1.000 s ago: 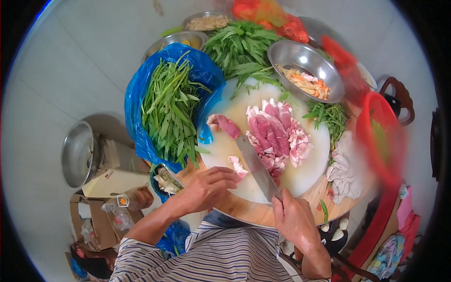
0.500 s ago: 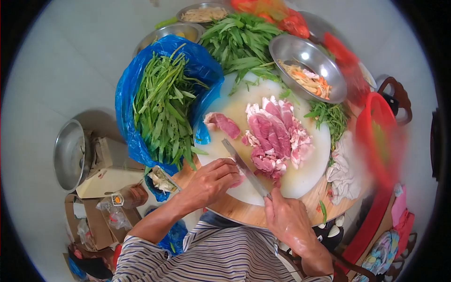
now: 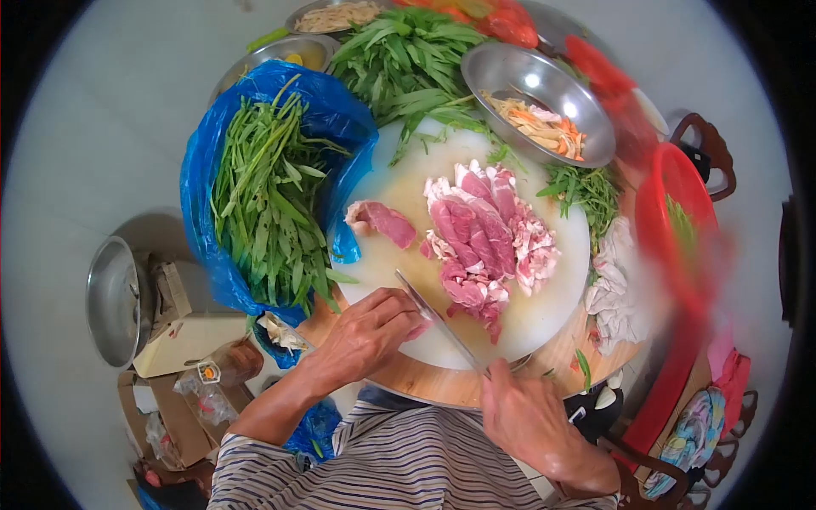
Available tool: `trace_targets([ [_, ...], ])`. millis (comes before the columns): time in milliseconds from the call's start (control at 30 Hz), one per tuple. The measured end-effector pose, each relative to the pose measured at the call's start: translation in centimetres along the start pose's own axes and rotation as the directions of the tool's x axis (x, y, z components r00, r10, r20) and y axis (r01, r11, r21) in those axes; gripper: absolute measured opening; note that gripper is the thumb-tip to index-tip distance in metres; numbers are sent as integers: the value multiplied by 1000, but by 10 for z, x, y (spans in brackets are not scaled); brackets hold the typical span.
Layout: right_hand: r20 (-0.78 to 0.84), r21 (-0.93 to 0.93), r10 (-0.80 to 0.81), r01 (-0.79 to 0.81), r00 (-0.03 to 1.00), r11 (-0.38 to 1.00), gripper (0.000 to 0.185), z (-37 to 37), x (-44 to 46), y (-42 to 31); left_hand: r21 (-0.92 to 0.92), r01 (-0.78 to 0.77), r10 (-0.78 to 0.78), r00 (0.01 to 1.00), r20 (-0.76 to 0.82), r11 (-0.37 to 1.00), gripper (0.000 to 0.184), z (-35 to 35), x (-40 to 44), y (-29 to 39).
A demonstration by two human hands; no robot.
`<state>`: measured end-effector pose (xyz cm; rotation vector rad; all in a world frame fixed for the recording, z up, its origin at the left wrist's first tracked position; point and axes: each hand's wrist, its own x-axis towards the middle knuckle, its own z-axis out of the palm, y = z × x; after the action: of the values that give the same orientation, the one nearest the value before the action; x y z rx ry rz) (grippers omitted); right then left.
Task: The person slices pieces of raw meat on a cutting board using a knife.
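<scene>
My right hand (image 3: 531,416) is wrapped round the handle of a knife (image 3: 442,327), whose blade points up and left over the round white cutting board (image 3: 382,276). Against the blade's left side, my left hand (image 3: 365,331) presses a small piece of meat (image 3: 418,330) with bent fingers; most of that piece is hidden under them. A heap of sliced raw meat (image 3: 480,229) lies at the board's middle right. One separate chunk of meat (image 3: 382,222) rests on the board's left part.
A blue bag (image 3: 195,204) of leafy greens (image 3: 268,204) stands left of the board. Beyond it are more greens (image 3: 408,64) and a steel bowl (image 3: 489,64) with shredded vegetables. To the right are a white cloth (image 3: 610,297) and a red basket (image 3: 650,195).
The knife has moved down and left, away from the meat heap, and its blade is now beside my left hand. My left fingers now cover most of the small piece. The view has shifted slightly.
</scene>
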<state>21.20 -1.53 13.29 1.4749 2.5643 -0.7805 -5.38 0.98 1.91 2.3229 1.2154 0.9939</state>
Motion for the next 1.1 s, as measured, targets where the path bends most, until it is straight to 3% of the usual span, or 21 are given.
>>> trace_targets([
  [267, 80, -3, 43, -43, 996, 999, 12, -7, 24, -13, -32, 11, -9, 997, 70, 999, 34, -5, -1, -4],
  [333, 74, -8, 53, -52, 996, 999, 13, -6, 36, -18, -43, 11, -8, 997, 78, 999, 29, -8, 2, -3],
  [533, -175, -40, -103, 98, 979, 994, 12, 13, 65, -23, -7, 30, -29, 996, 87, 1000, 20, -13, 10, 9],
  [633, -145, -66, -119, 111, 982, 992, 12, 13, 38, -16, 12, 46, -46, 997, 65, 999, 15, -9, 7, 8],
  [700, -7, -110, -26, 26, 1000, 994, 11, 13, 14, -13, 13, 74, -74, 996, 51, 997, 14, -7, 4, 7],
  [833, 24, -108, 31, -28, 999, 994, 10, 9, 5, -11, 19, 48, -49, 997, 58, 999, 13, -3, 1, 5],
  [933, -62, -97, -24, 18, 998, 995, 9, 15, 33, -23, 26, 9, -10, 999, 32, 1000, 13, -7, 6, 9],
  [1000, -307, -146, -170, 130, 936, 981, 9, 24, 52, -24, 44, -4, 3, 1000, 13, 999, 14, -10, 6, 11],
  [1100, -222, 14, -44, 48, 974, 999, 12, 24, 73, -6, -37, 24, -22, 999, 32, 999, 20, -4, 1, 6],
])
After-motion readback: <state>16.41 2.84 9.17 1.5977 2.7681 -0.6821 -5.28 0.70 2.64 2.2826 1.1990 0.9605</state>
